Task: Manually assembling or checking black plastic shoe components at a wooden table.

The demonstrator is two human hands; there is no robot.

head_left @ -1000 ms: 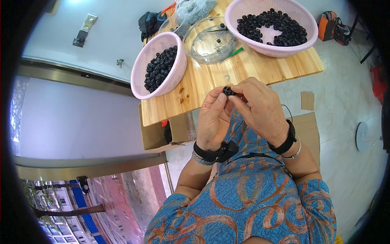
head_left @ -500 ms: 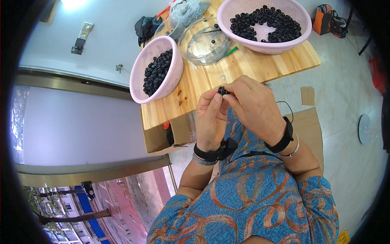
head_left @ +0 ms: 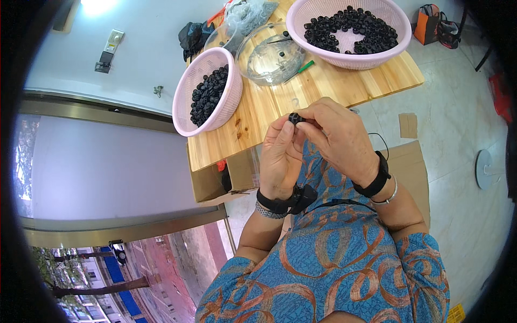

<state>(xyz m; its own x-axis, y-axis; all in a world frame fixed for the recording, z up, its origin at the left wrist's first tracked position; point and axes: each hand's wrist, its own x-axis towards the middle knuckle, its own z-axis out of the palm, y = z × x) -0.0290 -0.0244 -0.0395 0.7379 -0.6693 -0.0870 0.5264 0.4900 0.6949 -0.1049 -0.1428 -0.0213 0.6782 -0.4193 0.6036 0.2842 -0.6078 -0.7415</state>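
Note:
A small round black plastic part (head_left: 294, 118) is pinched between both hands, just in front of the table's near edge. My left hand (head_left: 281, 153) grips it from the left with thumb and fingertips. From the right, my right hand (head_left: 339, 137) closes thumb and forefinger on the same part; its other fingers are curled. Beyond the hands, a pink basket (head_left: 237, 91) on the left holds many black parts. A larger pink basket (head_left: 353, 60) at the far right holds more black ring-like parts, with a bare patch in their middle.
Between the baskets, a clear plastic bowl (head_left: 258, 75) stands on the wooden table (head_left: 264, 116), beside a green stick (head_left: 306, 67). Clear bags (head_left: 250, 16) and a black bag (head_left: 195, 37) lie behind. Below the table is a cardboard box (head_left: 242, 171).
Both hands stay together on the black part. The grip shifts slightly, and more of the part's round face shows now.

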